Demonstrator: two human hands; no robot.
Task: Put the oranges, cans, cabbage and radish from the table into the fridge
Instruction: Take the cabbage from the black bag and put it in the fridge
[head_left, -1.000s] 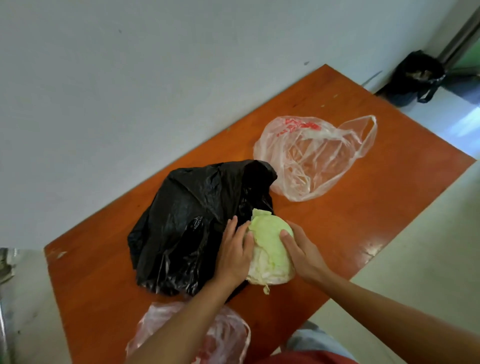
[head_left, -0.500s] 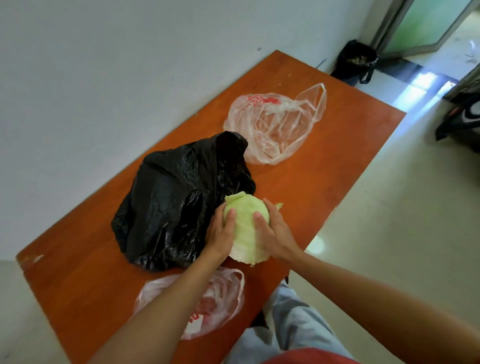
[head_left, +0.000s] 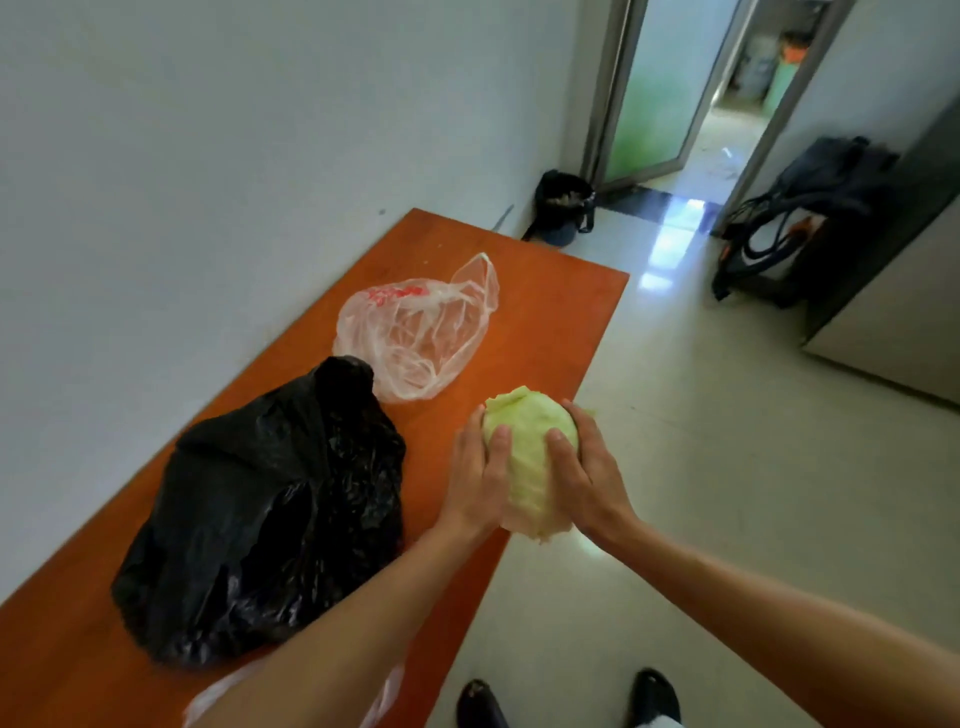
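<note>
A pale green cabbage (head_left: 530, 447) is held in the air over the right edge of the orange table (head_left: 545, 317). My left hand (head_left: 480, 480) grips its left side and my right hand (head_left: 587, 475) grips its right side, thumbs on top. On the table lie a crumpled black plastic bag (head_left: 265, 514) and, farther back, a clear plastic bag (head_left: 415, 332) with red print. What the black bag contains is hidden. No oranges, cans or radish show.
Another clear bag (head_left: 208, 701) peeks out under my left forearm at the table's near end. A grey wall runs along the table's left. A black bin (head_left: 563, 208) stands by an open doorway (head_left: 727, 104). Black bags (head_left: 800, 218) and a grey cabinet (head_left: 893, 301) sit at right.
Both hands have lifted the cabbage off the table beside the black bag and carried it right, past the table's edge. My view has turned toward the doorway.
</note>
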